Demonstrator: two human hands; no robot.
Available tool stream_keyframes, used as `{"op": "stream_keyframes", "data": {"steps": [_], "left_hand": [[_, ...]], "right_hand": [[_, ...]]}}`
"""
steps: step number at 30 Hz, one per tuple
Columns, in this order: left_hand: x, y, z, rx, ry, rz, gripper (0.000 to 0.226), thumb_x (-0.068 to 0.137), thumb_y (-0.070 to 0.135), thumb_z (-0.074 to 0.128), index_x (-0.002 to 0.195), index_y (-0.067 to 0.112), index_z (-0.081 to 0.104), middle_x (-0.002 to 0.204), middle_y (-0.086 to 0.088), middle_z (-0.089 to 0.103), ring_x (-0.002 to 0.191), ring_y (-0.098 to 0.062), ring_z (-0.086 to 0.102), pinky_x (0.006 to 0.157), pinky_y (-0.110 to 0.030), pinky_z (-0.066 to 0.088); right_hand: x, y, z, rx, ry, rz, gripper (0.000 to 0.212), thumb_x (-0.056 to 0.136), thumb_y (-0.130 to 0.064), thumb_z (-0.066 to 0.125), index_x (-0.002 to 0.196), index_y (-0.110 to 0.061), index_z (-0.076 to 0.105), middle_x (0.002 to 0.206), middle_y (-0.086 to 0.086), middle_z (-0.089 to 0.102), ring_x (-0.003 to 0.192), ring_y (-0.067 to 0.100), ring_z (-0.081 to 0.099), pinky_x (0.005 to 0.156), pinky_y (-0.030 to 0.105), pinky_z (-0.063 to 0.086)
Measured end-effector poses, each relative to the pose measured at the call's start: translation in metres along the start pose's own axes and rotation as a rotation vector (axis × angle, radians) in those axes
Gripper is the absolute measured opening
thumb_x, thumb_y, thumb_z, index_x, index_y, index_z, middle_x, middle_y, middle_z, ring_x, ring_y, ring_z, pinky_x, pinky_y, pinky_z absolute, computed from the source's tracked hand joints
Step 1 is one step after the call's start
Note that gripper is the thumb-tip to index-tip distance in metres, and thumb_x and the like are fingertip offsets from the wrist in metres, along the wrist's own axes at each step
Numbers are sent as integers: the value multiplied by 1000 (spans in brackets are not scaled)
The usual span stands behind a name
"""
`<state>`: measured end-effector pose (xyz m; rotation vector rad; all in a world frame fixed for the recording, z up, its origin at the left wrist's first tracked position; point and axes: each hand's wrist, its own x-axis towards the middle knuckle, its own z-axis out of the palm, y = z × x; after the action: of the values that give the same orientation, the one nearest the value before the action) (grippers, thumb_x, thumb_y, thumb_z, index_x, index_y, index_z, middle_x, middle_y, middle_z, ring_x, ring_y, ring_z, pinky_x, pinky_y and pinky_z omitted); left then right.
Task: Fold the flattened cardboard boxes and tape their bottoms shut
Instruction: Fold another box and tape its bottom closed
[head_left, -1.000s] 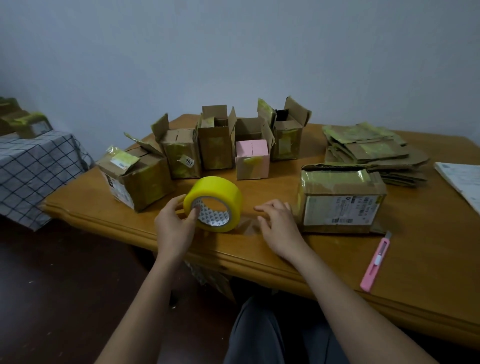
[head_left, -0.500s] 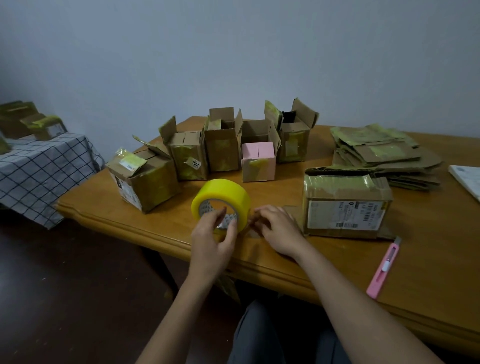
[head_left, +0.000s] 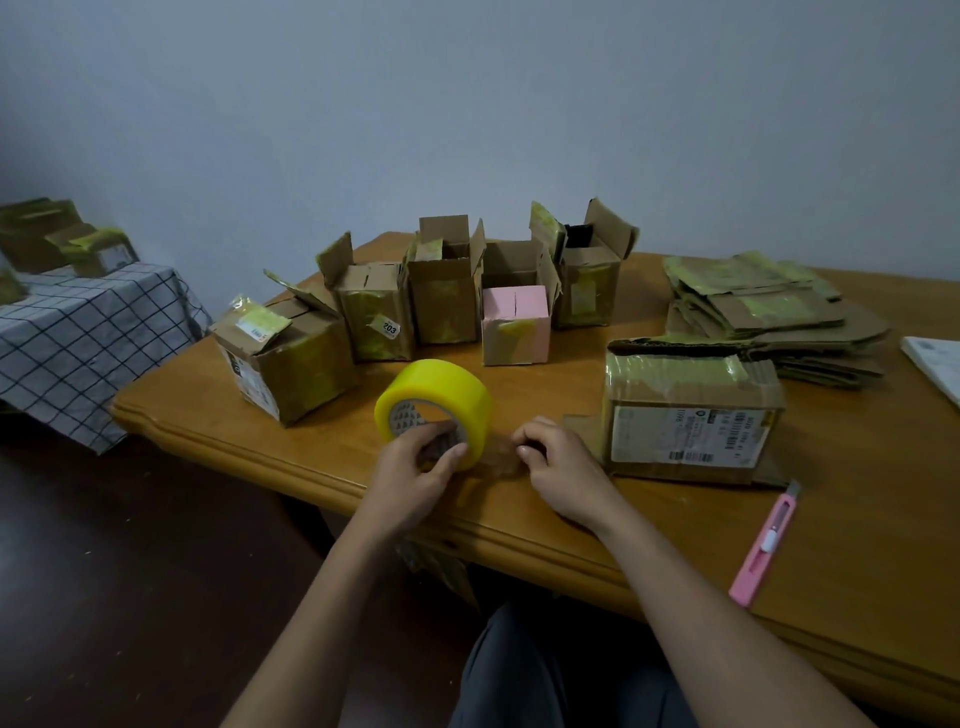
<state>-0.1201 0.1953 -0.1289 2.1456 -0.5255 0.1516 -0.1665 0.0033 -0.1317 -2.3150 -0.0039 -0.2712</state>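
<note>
Left hand (head_left: 415, 467) grips a yellow tape roll (head_left: 435, 402) standing on the wooden table (head_left: 857, 519); right hand (head_left: 558, 467) pinches its pulled-out tape end (head_left: 498, 460). A taped cardboard box (head_left: 691, 410) sits just right, flattened boxes (head_left: 769, 317) behind.

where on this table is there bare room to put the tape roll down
Bare wood lies between the labelled box and the table's right edge, beyond the pink cutter. Crowded: the open boxes behind the tape roll.
</note>
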Motion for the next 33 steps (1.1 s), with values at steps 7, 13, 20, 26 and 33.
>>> {"op": "stream_keyframes", "data": {"steps": [7,13,20,26,33], "left_hand": [[-2,-2,-1,-77,5,-10,32,90,24,70,119,10,68,115,-1,68,108,-13,61,90,-26,50],[-1,-1,-1,-77,0,-13,31,90,25,69,119,12,68,114,2,67,105,-9,59,84,-15,45],[-1,-2,-1,-61,-9,-9,23,91,26,69,112,18,69,110,9,64,101,-4,57,77,1,38],[-2,0,0,-64,-24,6,13,91,26,68,104,28,65,106,17,59,96,16,50,77,4,35],[-2,-1,1,-7,-25,-1,28,92,16,67,120,12,66,114,9,54,105,-5,49,77,5,33]], "right_hand": [[-7,3,-4,279,127,-21,42,95,1,50,116,-33,62,103,-8,59,84,7,62,79,21,54],[-15,2,0,101,114,-64,45,88,-2,64,131,-13,59,147,-4,33,102,4,57,90,18,52],[-18,2,8,-279,162,-152,44,88,-19,67,131,-11,59,160,-5,14,135,16,28,109,23,26],[-13,13,6,-207,160,84,26,92,-32,64,110,-15,69,139,2,49,130,17,31,107,30,29],[-15,9,4,-167,168,42,16,92,-23,63,79,-26,54,101,-4,61,102,13,44,85,29,39]]}}
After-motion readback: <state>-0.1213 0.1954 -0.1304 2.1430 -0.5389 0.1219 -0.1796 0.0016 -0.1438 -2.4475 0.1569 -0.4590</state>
